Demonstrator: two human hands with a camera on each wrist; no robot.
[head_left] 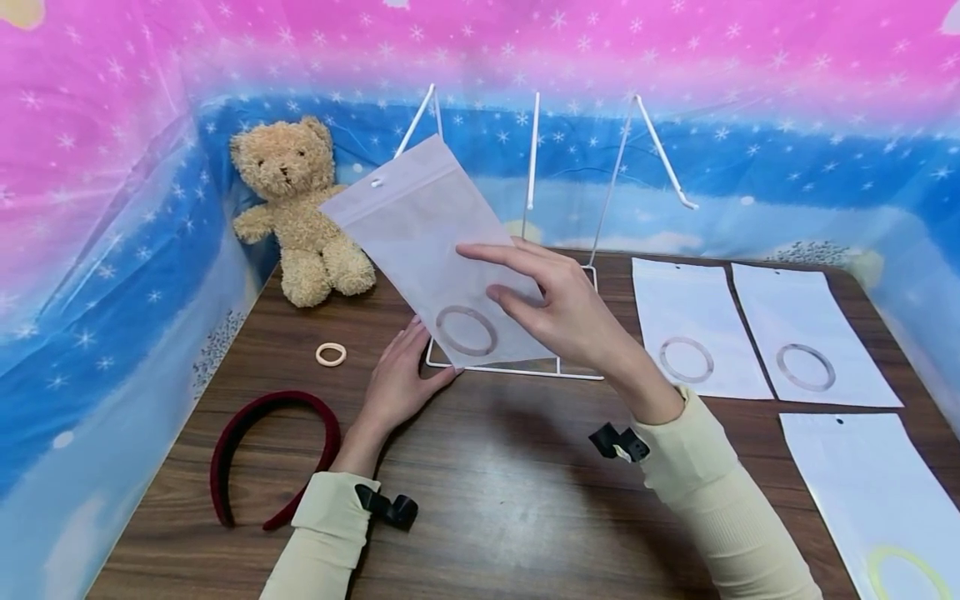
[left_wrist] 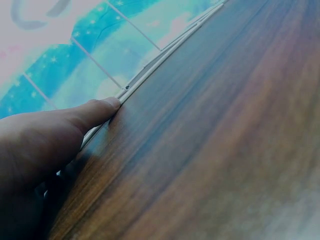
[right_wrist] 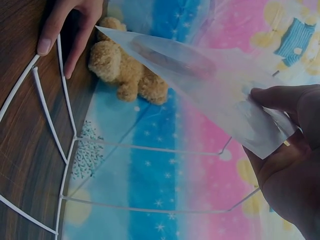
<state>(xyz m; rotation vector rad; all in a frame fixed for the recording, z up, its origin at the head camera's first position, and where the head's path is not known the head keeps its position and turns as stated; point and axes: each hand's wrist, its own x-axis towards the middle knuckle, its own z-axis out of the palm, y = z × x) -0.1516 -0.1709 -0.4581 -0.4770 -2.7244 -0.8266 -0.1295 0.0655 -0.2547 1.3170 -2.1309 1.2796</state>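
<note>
A translucent white zip-seal bag (head_left: 420, 225) with a grey-brown bangle (head_left: 467, 331) showing through its lower part is tilted in front of a white wire rack (head_left: 534, 150). My right hand (head_left: 566, 304) holds this bag by its right-hand edge. The right wrist view shows the thumb (right_wrist: 277, 97) on one face of the bag, with other fingers behind it. At the rack base's front left corner rests my left hand (head_left: 397, 375). Its thumb (left_wrist: 102, 111) touches the front rod in the left wrist view, and its fingers extend along the left side. The bag covers part of the rack.
To the right lie white bags (head_left: 678, 300), (head_left: 813, 308) and a nearer bag (head_left: 862, 492) with a yellow-green ring. A small pale ring (head_left: 331, 355) and a dark red headband (head_left: 225, 458) lie left. A teddy bear (head_left: 300, 208) sits behind, against the patterned cloth (head_left: 675, 67).
</note>
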